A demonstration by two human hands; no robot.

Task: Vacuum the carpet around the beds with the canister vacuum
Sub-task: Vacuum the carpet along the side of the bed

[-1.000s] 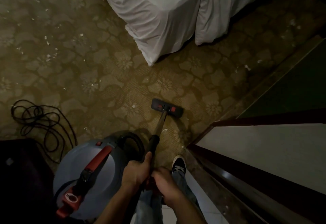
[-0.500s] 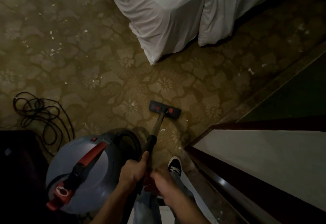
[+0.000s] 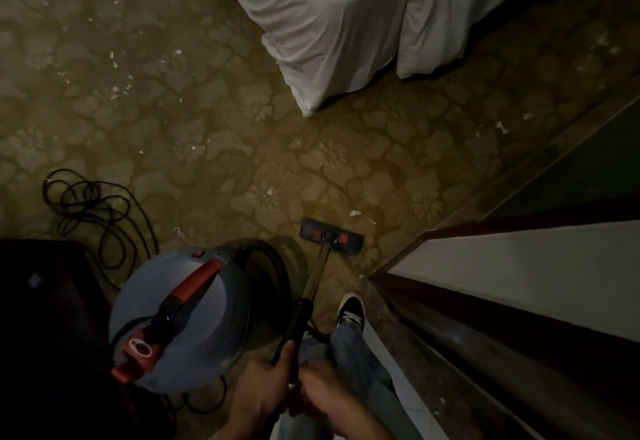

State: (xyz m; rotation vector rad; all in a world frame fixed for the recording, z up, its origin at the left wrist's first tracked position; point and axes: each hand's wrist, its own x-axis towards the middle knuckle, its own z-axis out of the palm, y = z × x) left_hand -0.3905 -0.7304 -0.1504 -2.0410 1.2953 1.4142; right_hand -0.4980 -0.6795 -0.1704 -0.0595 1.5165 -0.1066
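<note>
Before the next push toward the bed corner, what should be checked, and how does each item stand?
1. Left hand and right hand grip the wand: ok.
2. Floor head flat on the carpet: ok.
3. Power cord coiled clear of the floor head: ok.
4. Paper scrap ahead, uncollected: not ok.
5. Hose free of kinks: cannot tell.
6. Suction running: cannot tell.
</note>
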